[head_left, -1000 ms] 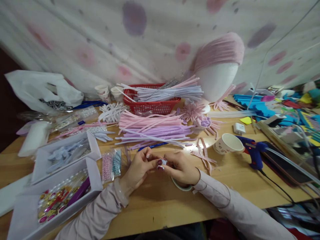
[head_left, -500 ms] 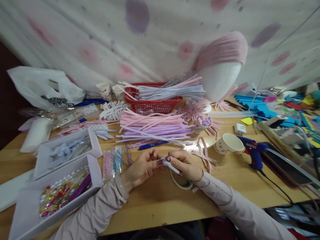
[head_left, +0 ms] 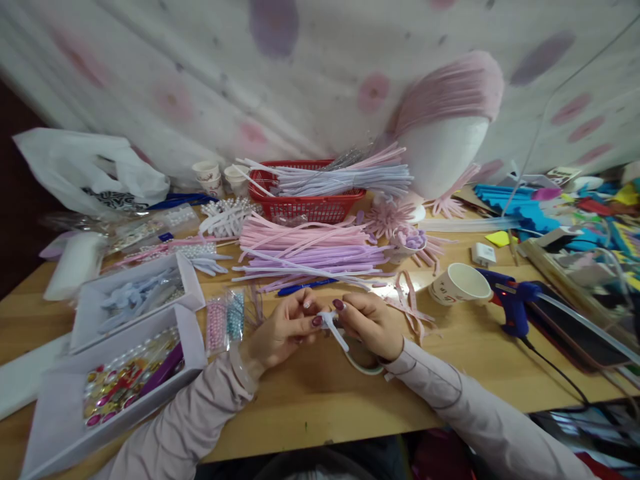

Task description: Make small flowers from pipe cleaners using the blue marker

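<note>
Counts, placed off the grip where left hand and right hand pinch 1 white fuzzy strip:
- hands: 2
- white shallow cardboard trays, left of grip: 2, far tray and near tray
- clear bead packets, just left: 2, pink packet and blue packet
- blue plastic pen, just beyond: 1
- red plastic mesh basket, further beyond: 1
- white paper cups: 1 right of grip; at least 2 far beyond-left, stacking unclear
- blue hot glue gun, far right: 1
- white foam head form, beyond-right: 1
- white plug block: 1
- white plastic bag, far left: 1
- loose pink and lilac fuzzy stems: too many to count
</note>
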The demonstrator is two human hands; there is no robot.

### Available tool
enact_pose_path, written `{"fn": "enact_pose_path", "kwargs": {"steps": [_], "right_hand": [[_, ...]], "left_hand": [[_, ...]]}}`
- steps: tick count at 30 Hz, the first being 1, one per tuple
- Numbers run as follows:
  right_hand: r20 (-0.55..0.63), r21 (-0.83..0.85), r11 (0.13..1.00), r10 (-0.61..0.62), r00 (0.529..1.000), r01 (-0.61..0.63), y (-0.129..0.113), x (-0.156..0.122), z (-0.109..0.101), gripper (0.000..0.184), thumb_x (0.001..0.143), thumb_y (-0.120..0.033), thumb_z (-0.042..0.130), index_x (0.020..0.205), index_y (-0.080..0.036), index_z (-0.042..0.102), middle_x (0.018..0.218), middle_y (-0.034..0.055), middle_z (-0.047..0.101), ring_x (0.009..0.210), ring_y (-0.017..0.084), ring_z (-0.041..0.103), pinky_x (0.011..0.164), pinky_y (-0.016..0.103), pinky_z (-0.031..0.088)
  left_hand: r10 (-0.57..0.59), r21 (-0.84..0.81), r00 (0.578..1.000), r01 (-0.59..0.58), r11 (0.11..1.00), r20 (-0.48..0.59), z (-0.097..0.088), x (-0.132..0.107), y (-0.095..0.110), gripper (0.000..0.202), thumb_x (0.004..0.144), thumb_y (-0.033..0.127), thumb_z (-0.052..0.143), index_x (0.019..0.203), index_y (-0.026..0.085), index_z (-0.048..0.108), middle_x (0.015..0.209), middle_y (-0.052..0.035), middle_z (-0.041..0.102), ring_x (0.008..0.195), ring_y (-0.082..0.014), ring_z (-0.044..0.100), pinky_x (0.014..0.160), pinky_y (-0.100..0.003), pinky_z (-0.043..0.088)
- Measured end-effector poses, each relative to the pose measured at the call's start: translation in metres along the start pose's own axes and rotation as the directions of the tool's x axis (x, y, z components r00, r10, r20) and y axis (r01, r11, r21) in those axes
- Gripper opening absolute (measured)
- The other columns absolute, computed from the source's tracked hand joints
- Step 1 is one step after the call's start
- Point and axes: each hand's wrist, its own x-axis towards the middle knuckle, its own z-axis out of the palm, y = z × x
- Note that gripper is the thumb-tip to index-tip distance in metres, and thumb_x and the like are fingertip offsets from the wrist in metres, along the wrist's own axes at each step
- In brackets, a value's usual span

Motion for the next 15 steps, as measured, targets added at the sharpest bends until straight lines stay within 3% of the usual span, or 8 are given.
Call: {"fn": "enact_pose_path", "kwargs": {"steps": [6, 10, 13, 15], "right_hand": [[-0.035, -0.08, 0.997, 0.016, 0.999, -0.019, 0.011, 0.001, -0.007, 0.049, 0.091, -0.044, 0.045, 0.05, -0.019, 0.034, 0.04, -0.0059, 0.034, 0.04, 0.006, 0.029, 0.041, 0.022, 0.022], [0.019, -0.21, 0.978, 0.01, 1.0, -0.006, 0.009, 0.003, -0.014, 0.048, 0.093, -0.042, 0.042, 0.051, -0.019, 0.035, 0.043, -0.0047, 0.037, 0.043, 0.008, 0.032, 0.044, 0.022, 0.026], [0.033, -0.409, 0.904, -0.125, 0.992, 0.128, 0.003, 0.007, -0.018, 0.03, 0.092, -0.04, 0.044, 0.076, -0.017, 0.054, 0.071, 0.003, 0.057, 0.066, 0.015, 0.051, 0.062, 0.027, 0.042], [0.064, -0.557, 0.791, -0.265, 0.962, 0.254, -0.002, 0.009, -0.019, 0.032, 0.086, -0.043, 0.054, 0.104, -0.016, 0.053, 0.101, 0.0106, 0.058, 0.093, 0.023, 0.053, 0.081, 0.036, 0.043]], "left_hand": [[0.025, 0.038, 0.998, -0.023, 0.999, -0.055, -0.001, -0.001, 0.007, 0.049, 0.065, 0.021, 0.079, 0.072, 0.02, 0.031, 0.076, 0.0037, 0.053, 0.046, -0.0003, 0.031, 0.039, -0.013, 0.018], [0.063, 0.138, 0.993, -0.049, 0.989, -0.096, -0.002, 0.0, 0.004, 0.044, 0.069, 0.022, 0.076, 0.073, 0.02, 0.033, 0.076, 0.0043, 0.054, 0.047, -0.0005, 0.033, 0.041, -0.014, 0.024], [0.175, 0.257, 0.977, -0.139, 0.956, -0.122, -0.003, 0.001, 0.003, 0.039, 0.071, 0.021, 0.074, 0.074, 0.019, 0.036, 0.076, 0.0043, 0.055, 0.054, -0.0032, 0.041, 0.045, -0.015, 0.03], [0.24, 0.313, 0.963, -0.192, 0.93, -0.122, -0.003, 0.002, 0.003, 0.037, 0.071, 0.02, 0.073, 0.075, 0.019, 0.037, 0.075, 0.0046, 0.055, 0.059, -0.0047, 0.046, 0.052, -0.017, 0.035]]}}
